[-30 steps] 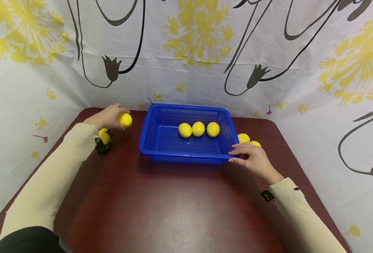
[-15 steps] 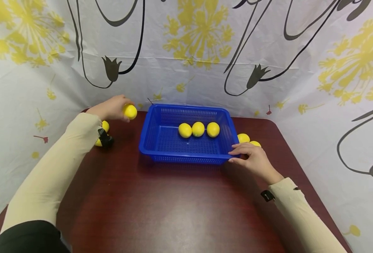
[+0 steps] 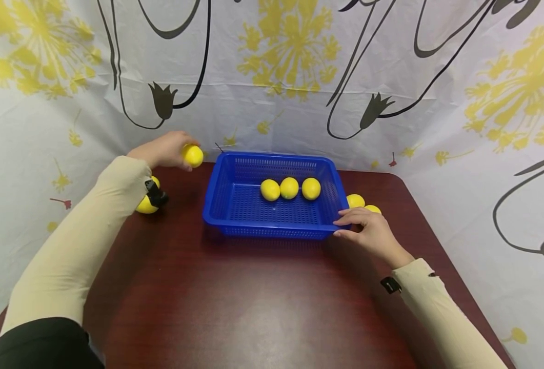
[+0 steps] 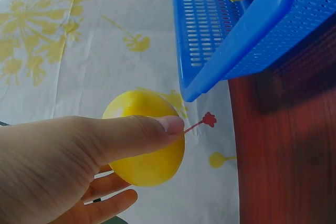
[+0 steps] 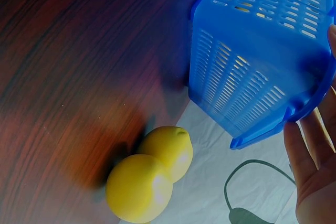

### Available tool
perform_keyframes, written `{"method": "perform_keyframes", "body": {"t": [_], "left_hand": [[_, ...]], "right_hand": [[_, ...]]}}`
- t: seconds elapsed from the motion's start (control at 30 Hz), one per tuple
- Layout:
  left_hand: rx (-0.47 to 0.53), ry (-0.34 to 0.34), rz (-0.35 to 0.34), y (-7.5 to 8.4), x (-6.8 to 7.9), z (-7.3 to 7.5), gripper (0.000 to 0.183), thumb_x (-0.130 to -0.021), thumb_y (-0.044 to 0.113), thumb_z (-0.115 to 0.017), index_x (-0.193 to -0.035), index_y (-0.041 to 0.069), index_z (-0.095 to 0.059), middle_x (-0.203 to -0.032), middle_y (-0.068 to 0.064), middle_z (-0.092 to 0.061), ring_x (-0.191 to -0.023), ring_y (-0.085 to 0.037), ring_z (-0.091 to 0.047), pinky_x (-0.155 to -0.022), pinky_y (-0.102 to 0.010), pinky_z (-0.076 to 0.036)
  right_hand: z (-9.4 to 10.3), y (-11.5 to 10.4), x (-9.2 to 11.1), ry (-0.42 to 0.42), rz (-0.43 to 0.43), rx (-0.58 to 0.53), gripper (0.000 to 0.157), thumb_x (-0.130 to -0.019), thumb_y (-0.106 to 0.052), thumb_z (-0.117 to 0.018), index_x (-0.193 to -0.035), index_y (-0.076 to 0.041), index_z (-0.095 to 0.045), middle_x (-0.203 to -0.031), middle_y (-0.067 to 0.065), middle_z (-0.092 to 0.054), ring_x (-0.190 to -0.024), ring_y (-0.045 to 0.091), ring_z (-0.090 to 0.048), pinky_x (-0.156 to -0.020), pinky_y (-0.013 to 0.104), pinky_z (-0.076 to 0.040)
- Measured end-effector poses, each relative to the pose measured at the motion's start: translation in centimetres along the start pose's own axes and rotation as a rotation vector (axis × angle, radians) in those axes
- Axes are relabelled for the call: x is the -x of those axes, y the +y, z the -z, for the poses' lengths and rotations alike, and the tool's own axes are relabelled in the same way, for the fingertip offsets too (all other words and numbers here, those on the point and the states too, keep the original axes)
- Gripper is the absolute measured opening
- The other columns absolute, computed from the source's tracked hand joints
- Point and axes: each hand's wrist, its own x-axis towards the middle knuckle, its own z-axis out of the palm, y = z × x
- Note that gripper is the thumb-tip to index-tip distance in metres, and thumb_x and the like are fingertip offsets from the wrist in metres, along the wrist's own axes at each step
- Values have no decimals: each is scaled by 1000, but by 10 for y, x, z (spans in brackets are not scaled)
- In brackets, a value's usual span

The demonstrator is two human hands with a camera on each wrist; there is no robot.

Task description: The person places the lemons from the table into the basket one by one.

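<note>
My left hand (image 3: 167,149) holds a yellow lemon (image 3: 193,156) between thumb and fingers, raised left of the basket's back left corner. In the left wrist view the thumb lies across the lemon (image 4: 147,169), with the fingers partly hidden behind it. A blue plastic basket (image 3: 272,225) with slotted walls stands toward the back of the table, and three lemons (image 3: 289,188) sit in a row inside it. At the front right corner my right hand (image 3: 368,230) grips the basket's rim. Its fingers (image 5: 300,156) reach the rim in the right wrist view.
Two lemons (image 5: 139,188) lie on the dark red table (image 3: 253,297) just right of the basket. More lemons (image 3: 147,205) rest at the left, partly hidden by the left wrist's black camera. A patterned white cloth (image 3: 272,118) hangs behind and at both sides.
My left hand has risen and moved slightly right with its lemon, toward the basket's back left corner. The right hand and the basket have stayed put.
</note>
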Motion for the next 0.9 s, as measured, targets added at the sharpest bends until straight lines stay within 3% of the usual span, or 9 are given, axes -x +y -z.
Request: {"method": "perform_keyframes", "body": {"t": [0.4, 0.7, 0.8, 0.9], "left_hand": [[13, -8, -12, 17, -10, 4, 66, -75, 15, -82, -133, -3, -57, -126, -27, -58, -109, -40, -54, -96, -51, -46], [21, -25, -27, 27, -28, 2, 63, -77, 17, -83, -133, 1, -58, -126, -24, -60, -109, -37, -54, -96, -49, -45], [25, -18, -35, 32, -35, 0, 66, -76, 18, -84, -134, 1, -58, -126, -23, -61, -111, -37, -55, -98, -49, -45], [34, -18, -52, 38, -42, -1, 67, -76, 17, -84, -135, 0, -57, -127, -23, -61, -112, -37, -55, -99, -49, -45]], "right_hand": [[-1, 1, -1, 7, 9, 9, 24, -73, -23, -88, -96, -21, -81, -109, 3, -76, -110, 22, -68, -92, 14, -46], [0, 1, 0, -9, -10, 2, 24, -74, -26, -87, -96, -21, -81, -110, 3, -76, -111, 22, -68, -95, 40, -52], [0, 1, 0, -5, -6, 5, 24, -74, -25, -87, -96, -21, -81, -110, 3, -76, -111, 22, -68, -95, 37, -52], [-1, 2, 0, 2, 4, 9, 24, -73, -25, -87, -96, -21, -81, -110, 3, -76, -110, 22, -68, -94, 26, -51]]}}
